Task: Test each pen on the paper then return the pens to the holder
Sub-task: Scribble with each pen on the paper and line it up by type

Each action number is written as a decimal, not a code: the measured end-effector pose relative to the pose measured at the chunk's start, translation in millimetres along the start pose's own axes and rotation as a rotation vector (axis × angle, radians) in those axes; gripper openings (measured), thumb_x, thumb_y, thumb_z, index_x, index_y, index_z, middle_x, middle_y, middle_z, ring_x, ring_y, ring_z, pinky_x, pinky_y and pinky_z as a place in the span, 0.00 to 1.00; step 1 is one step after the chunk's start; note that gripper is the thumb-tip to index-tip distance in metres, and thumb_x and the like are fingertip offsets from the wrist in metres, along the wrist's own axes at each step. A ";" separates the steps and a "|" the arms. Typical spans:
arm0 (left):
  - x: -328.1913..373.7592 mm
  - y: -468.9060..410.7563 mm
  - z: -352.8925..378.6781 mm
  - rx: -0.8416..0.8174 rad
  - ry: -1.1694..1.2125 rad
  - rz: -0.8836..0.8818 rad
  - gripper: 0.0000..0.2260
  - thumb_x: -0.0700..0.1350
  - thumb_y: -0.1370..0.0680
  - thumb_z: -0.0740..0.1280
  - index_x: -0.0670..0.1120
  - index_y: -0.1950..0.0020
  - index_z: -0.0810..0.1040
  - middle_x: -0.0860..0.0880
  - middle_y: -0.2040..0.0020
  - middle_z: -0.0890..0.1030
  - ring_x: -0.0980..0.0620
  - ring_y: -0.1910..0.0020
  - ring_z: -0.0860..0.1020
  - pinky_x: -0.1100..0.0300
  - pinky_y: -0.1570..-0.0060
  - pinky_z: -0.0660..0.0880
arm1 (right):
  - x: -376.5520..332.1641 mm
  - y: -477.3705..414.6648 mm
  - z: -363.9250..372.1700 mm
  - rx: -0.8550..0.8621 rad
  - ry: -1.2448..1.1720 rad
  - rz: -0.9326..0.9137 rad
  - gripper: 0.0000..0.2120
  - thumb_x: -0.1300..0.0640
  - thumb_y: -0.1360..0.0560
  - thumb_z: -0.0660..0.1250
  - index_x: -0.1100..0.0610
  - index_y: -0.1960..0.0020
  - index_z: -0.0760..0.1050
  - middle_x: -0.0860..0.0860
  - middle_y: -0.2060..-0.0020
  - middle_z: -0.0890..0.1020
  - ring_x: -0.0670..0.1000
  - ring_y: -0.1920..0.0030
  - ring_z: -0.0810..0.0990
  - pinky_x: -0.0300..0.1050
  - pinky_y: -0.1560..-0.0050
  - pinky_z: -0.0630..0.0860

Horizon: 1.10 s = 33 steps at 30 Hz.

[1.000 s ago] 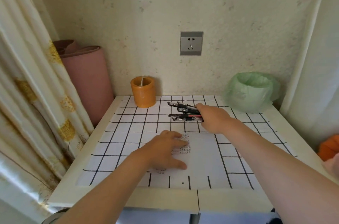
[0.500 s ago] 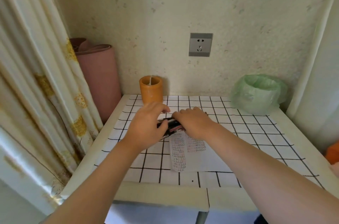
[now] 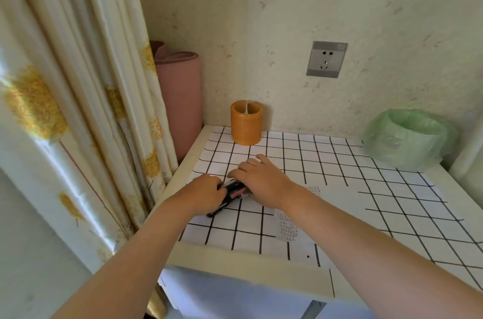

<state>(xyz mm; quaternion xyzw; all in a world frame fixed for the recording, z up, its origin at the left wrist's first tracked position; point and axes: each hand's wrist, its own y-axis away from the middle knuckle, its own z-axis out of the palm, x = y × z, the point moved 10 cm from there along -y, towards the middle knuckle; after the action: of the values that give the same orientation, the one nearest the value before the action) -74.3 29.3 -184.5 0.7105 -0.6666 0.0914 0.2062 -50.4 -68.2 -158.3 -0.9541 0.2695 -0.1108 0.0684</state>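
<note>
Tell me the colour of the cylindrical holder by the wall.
The cylindrical holder is orange; head view.

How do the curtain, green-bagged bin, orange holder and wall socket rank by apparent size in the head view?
Largest: curtain, nearest the camera.
Then: green-bagged bin.
Last: orange holder and wall socket look about alike, so unranked.

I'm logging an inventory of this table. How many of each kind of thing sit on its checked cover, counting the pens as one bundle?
Orange cylindrical holder: 1
Bin lined with a green plastic bag: 1
White sheet of paper with pen marks: 1
Bundle of dark pens: 1
Total: 4
</note>
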 end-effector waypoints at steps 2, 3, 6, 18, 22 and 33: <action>-0.3 -1.6 -1.4 0.011 -0.027 -0.017 0.11 0.47 0.19 0.60 0.49 0.60 0.75 0.50 0.65 0.77 0.52 0.66 0.74 0.59 0.68 0.68 | 5.1 0.6 -1.1 -0.026 -0.077 0.028 0.27 0.52 0.26 0.71 0.50 0.29 0.69 0.51 0.38 0.77 0.54 0.37 0.73 0.53 0.35 0.66; 0.0 -2.8 -1.8 0.016 -0.035 -0.021 0.11 0.47 0.19 0.60 0.48 0.61 0.76 0.49 0.65 0.76 0.51 0.66 0.74 0.59 0.68 0.68 | 8.7 1.9 -0.6 -0.047 -0.128 0.049 0.28 0.49 0.27 0.72 0.49 0.28 0.68 0.51 0.37 0.77 0.54 0.36 0.73 0.52 0.36 0.68; -0.8 -5.0 -2.4 0.020 -0.056 -0.045 0.13 0.49 0.20 0.62 0.46 0.63 0.76 0.49 0.67 0.75 0.50 0.66 0.74 0.59 0.68 0.67 | 18.6 8.9 -1.4 -0.082 -0.257 0.102 0.33 0.42 0.30 0.74 0.47 0.28 0.69 0.48 0.36 0.76 0.52 0.35 0.72 0.52 0.35 0.69; 28.1 -9.8 27.5 -0.110 0.063 0.201 0.45 0.71 0.30 0.65 0.59 0.20 0.49 0.55 0.24 0.61 0.50 0.26 0.60 0.47 0.28 0.63 | 50.3 34.0 -6.7 -0.149 -0.411 0.282 0.30 0.48 0.38 0.81 0.47 0.41 0.71 0.47 0.45 0.72 0.48 0.46 0.73 0.48 0.47 0.75; 23.7 -9.0 25.9 -0.090 0.010 0.178 0.34 0.63 0.23 0.63 0.53 0.21 0.58 0.55 0.25 0.63 0.50 0.28 0.63 0.50 0.29 0.65 | 40.5 28.1 -5.5 -0.171 -0.447 0.233 0.18 0.54 0.35 0.79 0.51 0.49 0.77 0.45 0.52 0.74 0.47 0.52 0.74 0.42 0.53 0.72; 10.2 -0.3 -2.3 0.141 -0.095 0.059 0.19 0.52 0.18 0.62 0.48 0.29 0.71 0.47 0.34 0.70 0.48 0.36 0.68 0.52 0.37 0.70 | 17.0 20.1 1.5 -0.166 -0.503 0.121 0.10 0.55 0.29 0.76 0.49 0.48 0.85 0.47 0.49 0.79 0.48 0.48 0.76 0.47 0.45 0.75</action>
<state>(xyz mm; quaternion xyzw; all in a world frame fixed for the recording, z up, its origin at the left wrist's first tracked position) -72.7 21.0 -178.3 0.7069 -0.6880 0.1106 0.1210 -46.0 -94.1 -160.6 -0.9362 0.3087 0.1564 0.0612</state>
